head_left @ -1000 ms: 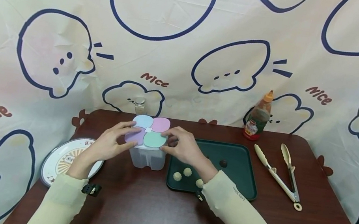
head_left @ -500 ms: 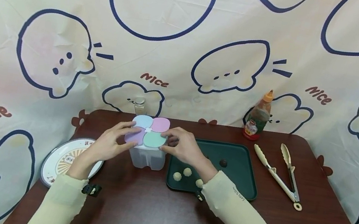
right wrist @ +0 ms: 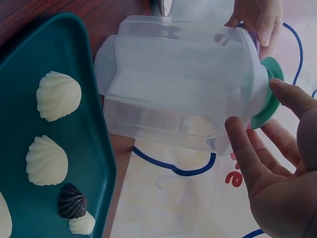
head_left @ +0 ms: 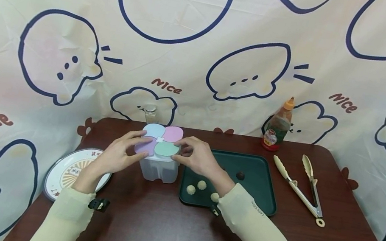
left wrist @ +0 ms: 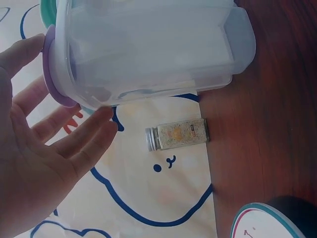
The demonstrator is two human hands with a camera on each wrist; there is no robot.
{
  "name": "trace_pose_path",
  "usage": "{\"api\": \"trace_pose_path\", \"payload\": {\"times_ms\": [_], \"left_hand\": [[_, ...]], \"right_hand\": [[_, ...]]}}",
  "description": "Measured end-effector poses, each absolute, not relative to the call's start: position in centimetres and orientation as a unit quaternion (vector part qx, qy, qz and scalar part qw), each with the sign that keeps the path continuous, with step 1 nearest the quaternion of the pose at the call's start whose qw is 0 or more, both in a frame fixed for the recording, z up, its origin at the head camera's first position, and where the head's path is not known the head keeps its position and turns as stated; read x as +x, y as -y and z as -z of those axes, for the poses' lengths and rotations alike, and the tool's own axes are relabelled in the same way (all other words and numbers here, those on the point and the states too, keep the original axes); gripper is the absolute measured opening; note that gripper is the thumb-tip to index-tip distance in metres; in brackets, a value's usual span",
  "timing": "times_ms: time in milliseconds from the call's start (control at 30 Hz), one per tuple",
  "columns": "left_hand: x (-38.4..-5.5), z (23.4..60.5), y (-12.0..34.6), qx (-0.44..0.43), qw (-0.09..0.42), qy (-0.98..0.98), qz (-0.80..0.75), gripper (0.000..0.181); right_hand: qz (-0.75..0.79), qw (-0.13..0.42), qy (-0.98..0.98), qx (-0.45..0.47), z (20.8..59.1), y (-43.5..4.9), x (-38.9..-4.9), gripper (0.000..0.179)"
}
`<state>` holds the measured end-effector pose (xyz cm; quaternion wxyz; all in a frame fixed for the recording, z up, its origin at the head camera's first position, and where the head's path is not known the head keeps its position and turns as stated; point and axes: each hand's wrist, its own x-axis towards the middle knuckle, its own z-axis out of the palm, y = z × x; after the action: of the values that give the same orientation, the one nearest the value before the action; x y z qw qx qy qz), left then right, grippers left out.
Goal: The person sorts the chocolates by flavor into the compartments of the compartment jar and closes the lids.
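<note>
A translucent plastic container (head_left: 158, 170) stands upright near the back of the table, topped by a white lid with blue, pink, purple and green petal-shaped flaps. From the left, my left hand (head_left: 115, 154) holds the lid at its purple flap (left wrist: 55, 82), fingers spread along the rim. On the opposite side my right hand (head_left: 199, 158) grips the lid's edge at the green flap (right wrist: 268, 101). Its thumb lies on that flap, with fingers at the rim and container wall. In the right wrist view the green flap angles out from the white rim. The container's walls look hazy.
Right of the container lies a dark green tray (head_left: 258, 192) with cream and dark swirled pieces. Open tongs (head_left: 309, 197) and a sauce bottle (head_left: 277, 126) are farther right. A glass seasoning jar (left wrist: 181, 134) stands behind the container; a patterned plate (head_left: 59, 174) is under the left wrist.
</note>
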<state>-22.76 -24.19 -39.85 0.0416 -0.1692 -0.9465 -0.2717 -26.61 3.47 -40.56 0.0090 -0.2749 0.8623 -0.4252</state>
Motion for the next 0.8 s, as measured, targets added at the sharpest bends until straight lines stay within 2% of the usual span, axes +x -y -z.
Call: {"api": "trace_pose_path", "payload": {"times_ms": [433, 800], "left_hand": [[-22.6, 39.6, 23.1, -0.139, 0.039, 0.955, 0.260, 0.060], [-22.7, 39.4, 22.4, -0.122, 0.069, 0.955, 0.260, 0.059]], "right_hand": [[0.410, 0.009, -0.870, -0.273, 40.1, -3.8, -26.5, 0.037], [0.403, 0.011, -0.871, -0.279, 40.0, -3.9, -26.5, 0.038]]}}
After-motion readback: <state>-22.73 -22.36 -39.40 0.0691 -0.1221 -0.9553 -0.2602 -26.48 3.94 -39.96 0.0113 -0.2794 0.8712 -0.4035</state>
